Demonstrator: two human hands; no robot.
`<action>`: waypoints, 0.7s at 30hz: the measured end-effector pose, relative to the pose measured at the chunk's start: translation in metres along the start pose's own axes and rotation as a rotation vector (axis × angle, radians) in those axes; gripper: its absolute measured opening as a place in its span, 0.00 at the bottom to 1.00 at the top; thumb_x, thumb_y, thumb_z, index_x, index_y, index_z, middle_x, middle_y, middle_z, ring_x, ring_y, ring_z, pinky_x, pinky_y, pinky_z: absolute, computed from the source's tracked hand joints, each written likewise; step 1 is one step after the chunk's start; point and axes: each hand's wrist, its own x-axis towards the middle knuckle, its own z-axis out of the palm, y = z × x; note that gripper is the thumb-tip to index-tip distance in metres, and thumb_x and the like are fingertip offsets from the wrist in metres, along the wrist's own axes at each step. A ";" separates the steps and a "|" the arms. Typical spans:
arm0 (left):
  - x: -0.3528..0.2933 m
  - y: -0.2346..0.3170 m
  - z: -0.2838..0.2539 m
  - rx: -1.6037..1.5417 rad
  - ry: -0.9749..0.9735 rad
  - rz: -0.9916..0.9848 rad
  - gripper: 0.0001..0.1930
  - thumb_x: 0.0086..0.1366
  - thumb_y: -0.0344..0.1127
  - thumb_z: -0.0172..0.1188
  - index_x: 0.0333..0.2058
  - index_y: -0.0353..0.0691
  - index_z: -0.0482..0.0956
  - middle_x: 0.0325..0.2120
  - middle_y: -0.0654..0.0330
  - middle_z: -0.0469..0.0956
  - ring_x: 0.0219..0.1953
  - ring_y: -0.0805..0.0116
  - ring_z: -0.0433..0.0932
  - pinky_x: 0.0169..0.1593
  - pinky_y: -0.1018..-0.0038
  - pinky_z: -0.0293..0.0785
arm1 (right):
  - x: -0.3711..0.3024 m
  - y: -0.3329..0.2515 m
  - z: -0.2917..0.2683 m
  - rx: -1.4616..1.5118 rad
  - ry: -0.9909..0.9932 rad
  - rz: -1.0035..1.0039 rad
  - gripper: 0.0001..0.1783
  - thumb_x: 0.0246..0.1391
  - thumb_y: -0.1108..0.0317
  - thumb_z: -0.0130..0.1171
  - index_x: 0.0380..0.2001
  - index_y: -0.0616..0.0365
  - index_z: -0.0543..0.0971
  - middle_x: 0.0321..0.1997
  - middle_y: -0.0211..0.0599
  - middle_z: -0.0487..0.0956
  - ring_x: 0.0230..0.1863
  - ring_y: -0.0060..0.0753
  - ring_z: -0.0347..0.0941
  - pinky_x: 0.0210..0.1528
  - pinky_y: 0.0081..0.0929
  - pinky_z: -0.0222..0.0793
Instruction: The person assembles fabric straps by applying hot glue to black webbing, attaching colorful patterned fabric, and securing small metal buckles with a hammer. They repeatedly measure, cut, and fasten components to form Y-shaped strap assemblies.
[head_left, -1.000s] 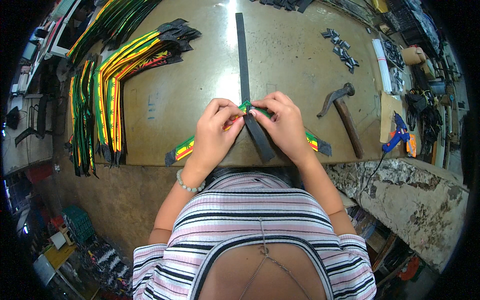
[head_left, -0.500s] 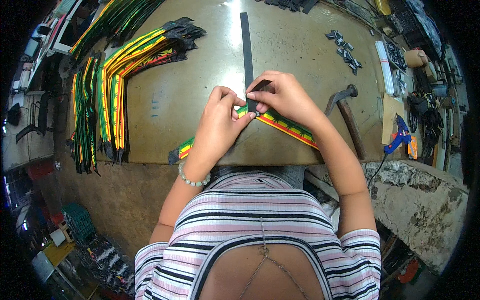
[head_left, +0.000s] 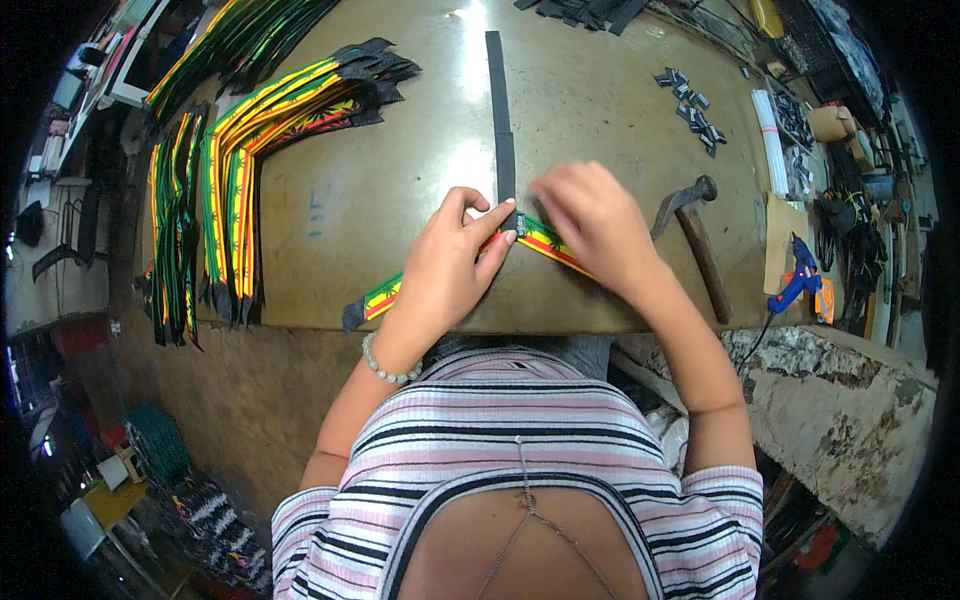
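Your left hand pinches the striped green, yellow and red strap at its small metal buckle, where the black webbing strip running toward the table's far edge meets it. Your right hand, half a second ago gripping at the buckle, now presses flat on the strap just right of it, fingers blurred. The strap lies along the table's near edge, the hammer to its right.

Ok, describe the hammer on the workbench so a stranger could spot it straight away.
Start at the big brown workbench and find the person's right hand near its front edge. Just to the right of that hand lies the hammer, dark metal head pointing away, brown wooden handle running toward the bench's front edge. Unlike the blue glue gun further right, it has no cord.
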 end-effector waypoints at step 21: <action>0.003 -0.003 0.001 -0.008 0.000 0.028 0.15 0.63 0.33 0.64 0.49 0.41 0.82 0.36 0.56 0.73 0.28 0.66 0.78 0.35 0.72 0.77 | -0.049 0.013 0.008 -0.347 -0.147 -0.373 0.25 0.53 0.65 0.51 0.56 0.52 0.75 0.60 0.26 0.74 0.51 0.34 0.70 0.46 0.31 0.67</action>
